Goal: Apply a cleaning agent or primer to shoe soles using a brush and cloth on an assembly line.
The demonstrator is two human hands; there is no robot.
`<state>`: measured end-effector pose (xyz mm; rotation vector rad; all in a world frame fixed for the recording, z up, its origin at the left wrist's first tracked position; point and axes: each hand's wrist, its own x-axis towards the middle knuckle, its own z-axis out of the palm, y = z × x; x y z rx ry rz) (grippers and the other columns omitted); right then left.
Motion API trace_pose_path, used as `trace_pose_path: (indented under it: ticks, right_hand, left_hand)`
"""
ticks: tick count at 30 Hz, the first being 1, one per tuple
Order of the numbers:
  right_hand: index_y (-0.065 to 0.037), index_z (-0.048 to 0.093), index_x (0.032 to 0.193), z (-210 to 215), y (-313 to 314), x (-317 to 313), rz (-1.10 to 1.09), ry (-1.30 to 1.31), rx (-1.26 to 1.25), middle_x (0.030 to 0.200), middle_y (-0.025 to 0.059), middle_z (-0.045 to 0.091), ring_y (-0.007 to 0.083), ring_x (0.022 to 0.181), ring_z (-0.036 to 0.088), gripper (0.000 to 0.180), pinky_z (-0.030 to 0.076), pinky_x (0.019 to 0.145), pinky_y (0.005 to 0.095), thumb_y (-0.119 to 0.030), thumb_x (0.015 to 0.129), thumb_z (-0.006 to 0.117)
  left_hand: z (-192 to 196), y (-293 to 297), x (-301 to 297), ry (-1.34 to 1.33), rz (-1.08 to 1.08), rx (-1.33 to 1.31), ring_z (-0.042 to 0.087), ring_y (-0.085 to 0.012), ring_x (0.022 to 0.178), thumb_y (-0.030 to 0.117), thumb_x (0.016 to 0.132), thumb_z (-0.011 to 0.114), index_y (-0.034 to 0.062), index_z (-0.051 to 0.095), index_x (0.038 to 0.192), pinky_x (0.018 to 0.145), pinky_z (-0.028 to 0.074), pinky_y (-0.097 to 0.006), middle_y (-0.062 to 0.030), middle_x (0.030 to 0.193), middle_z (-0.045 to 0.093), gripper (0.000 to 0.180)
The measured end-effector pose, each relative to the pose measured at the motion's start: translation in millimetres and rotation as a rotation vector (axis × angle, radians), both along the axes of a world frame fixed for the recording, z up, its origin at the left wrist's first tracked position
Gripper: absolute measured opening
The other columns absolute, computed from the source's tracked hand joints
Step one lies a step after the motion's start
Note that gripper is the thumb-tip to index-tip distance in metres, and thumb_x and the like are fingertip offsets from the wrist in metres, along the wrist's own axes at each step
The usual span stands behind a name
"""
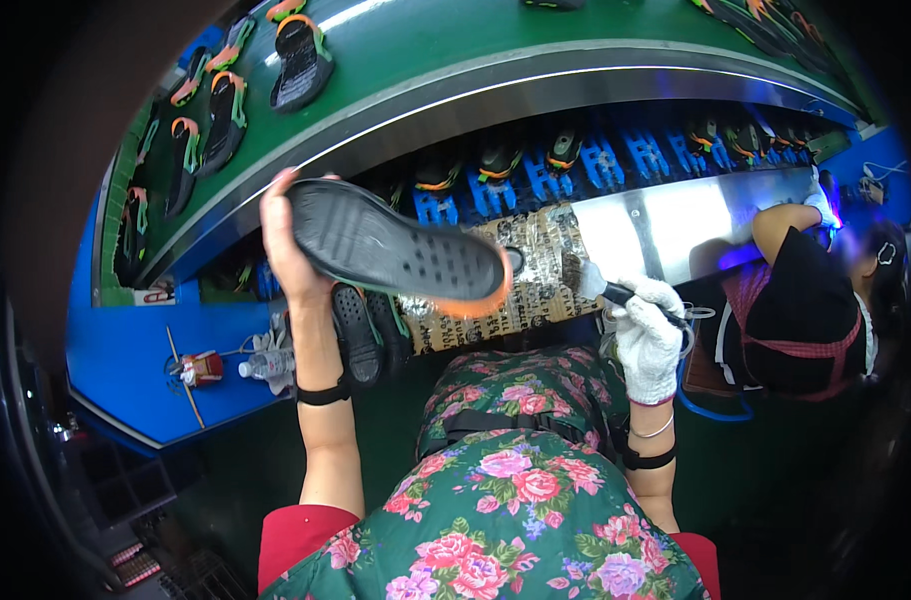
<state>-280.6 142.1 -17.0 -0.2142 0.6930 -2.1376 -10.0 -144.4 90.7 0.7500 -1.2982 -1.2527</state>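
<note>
My bare left hand (290,250) grips a black shoe sole (390,240) by one end. The sole is raised and tilted, with rows of small holes across its face and an orange edge at the far end from my fingers. In a white knitted glove, my right hand (645,345) is closed around the dark handle of a brush (593,283). The bristles point left, over a taped cardboard sheet (550,240), and are apart from the sole. Below the raised sole, two more black soles (360,335) lie near my left forearm.
Across the far side runs a green conveyor belt (415,35) carrying several black and orange soles, with a metal edge. Blue racks (550,180) stand beneath it. A plastic bottle (267,364) lies on the blue table (125,370) at left. A co-worker (805,300) sits at right.
</note>
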Motion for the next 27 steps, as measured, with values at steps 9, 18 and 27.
trace_pose_path:
  ticks: [9,18,27]
  right_hand:
    - [0.005,0.076,0.099,70,-42,47,0.186,0.622,0.108,0.109,0.0178,0.076,0.0218,0.099,0.073,0.020,0.060,0.086,0.0329,0.008,0.080,0.078]
    - [0.008,0.076,0.105,66,-47,50,0.159,0.608,0.293,0.105,0.0170,0.076,0.0184,0.085,0.073,0.023,0.061,0.076,0.0298,0.007,0.082,0.073]
    - [0.005,0.075,0.112,68,-58,44,0.030,0.906,0.133,0.085,0.0136,0.074,0.0159,0.067,0.071,0.024,0.059,0.058,0.0270,0.005,0.088,0.073]
  left_hand:
    - [-123,65,-34,-0.340,-0.508,0.762,0.071,-0.0181,0.094,0.053,0.103,0.055,0.0032,0.068,0.118,0.084,0.060,-0.036,-0.0087,0.107,0.073,0.053]
    - [-130,171,-37,0.477,-1.020,1.201,0.067,-0.0406,0.113,0.094,0.085,0.015,-0.0013,0.044,0.149,0.096,0.055,-0.052,-0.0319,0.133,0.059,0.118]
    - [-66,139,-78,0.573,-0.664,1.205,0.064,-0.0325,0.084,0.099,0.079,0.016,0.0038,0.059,0.124,0.086,0.053,-0.047,-0.0187,0.093,0.066,0.114]
